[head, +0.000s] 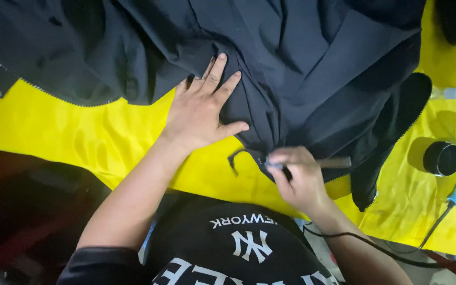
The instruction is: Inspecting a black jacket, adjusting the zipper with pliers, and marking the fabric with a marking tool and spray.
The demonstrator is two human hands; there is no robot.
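On the glossy yellow table cover (69, 137), the left hand (199, 113) presses flat, fingers spread, on the smooth dark zippered jacket (291, 68), while the right hand (296, 177) is pinched shut on a thin rod-like tool (336, 163) at its near hem, a round black tin (442, 158) far right.

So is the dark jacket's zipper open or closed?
Open: the dark jacket lies spread, with one row of zipper teeth running alone along its edge.

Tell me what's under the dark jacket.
A yellow cloth lies under the dark jacket, showing along its near and right edges. The left hand presses flat on the jacket; the right hand works at its hem. Whatever lies beneath the jacket's middle is covered.
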